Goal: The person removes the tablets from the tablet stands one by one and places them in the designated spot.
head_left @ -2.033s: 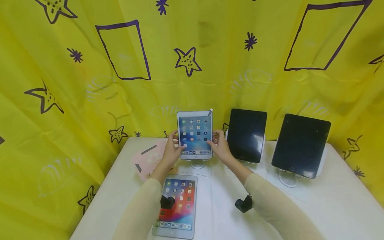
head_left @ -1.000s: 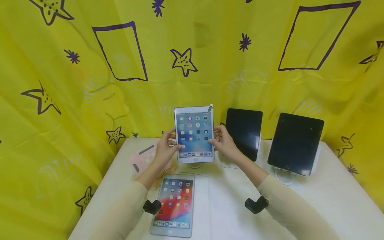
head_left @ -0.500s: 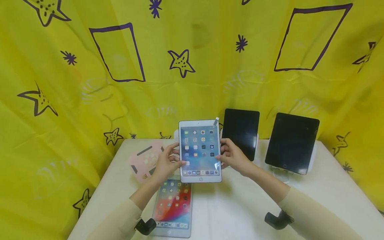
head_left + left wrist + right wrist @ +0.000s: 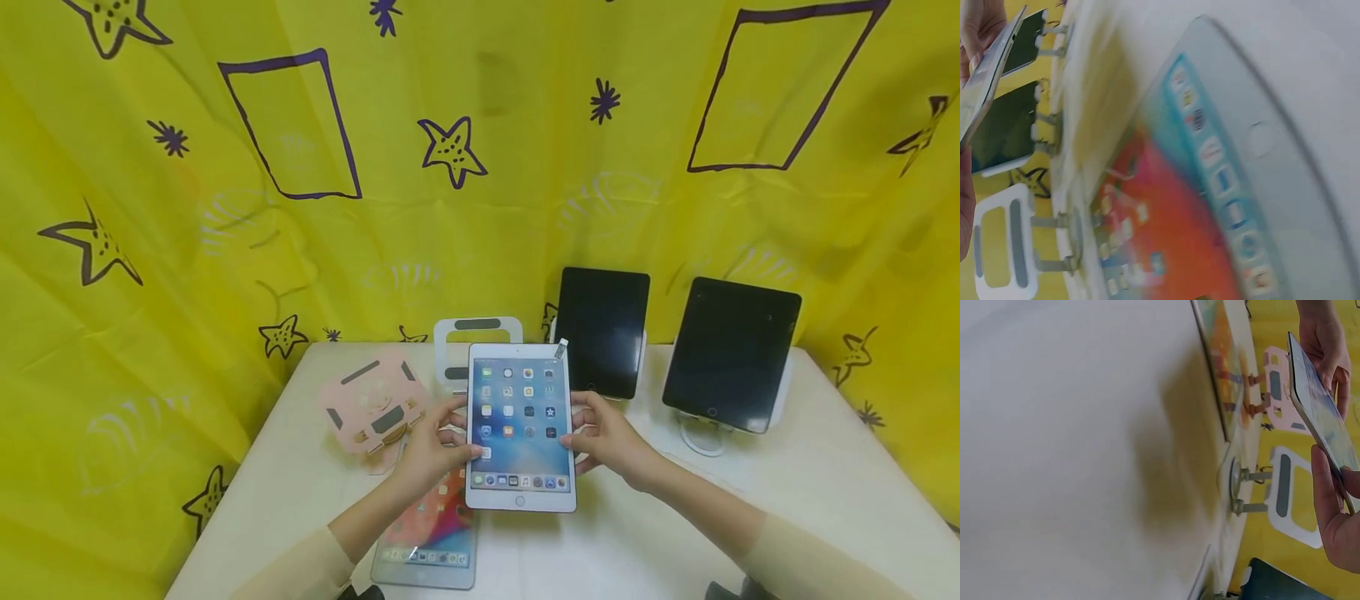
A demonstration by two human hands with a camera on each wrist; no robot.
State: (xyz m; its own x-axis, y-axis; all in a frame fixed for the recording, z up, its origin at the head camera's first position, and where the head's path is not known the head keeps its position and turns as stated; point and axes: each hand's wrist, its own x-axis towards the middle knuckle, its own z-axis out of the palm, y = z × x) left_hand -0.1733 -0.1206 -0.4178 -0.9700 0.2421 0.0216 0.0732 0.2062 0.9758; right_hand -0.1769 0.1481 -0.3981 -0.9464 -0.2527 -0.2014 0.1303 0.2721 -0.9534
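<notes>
Tablet (image 4: 520, 427) brought down to lower centre of frame; fingers of left hand (image 4: 433, 454) and right hand (image 4: 613, 442) pinch its side edges. White stand (image 4: 477, 323) behind it now shows, so lift-off looks done.

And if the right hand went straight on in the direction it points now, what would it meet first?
First the white tablet that the right hand itself grips; past it, perhaps the white stand behind, though depth is unclear.
</notes>
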